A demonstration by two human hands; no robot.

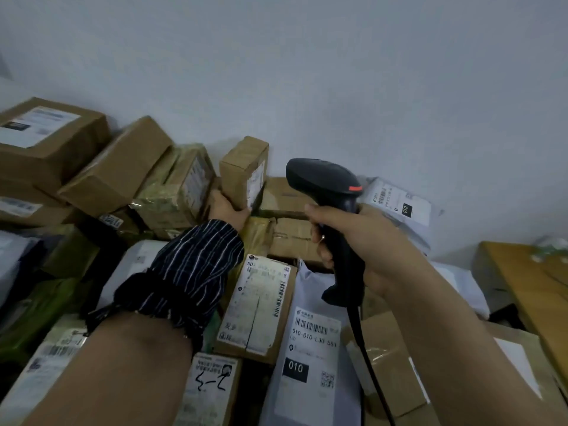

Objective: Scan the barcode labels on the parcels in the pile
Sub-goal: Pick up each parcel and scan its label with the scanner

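1. The small box (242, 173) stood on end at the back of the parcel pile (261, 302), its label (256, 179) on the side facing right.
2. The left hand (227, 207) was clamped on that box's lower edge.
3. The right hand (353, 241) was wrapped tight round the grip of the scanner (322, 179), whose head stood just right of the label, apparently not yet squared to it.
4. No parcel showed any sign of having been scanned; labelled parcels lay all around, so most of the work likely remained.
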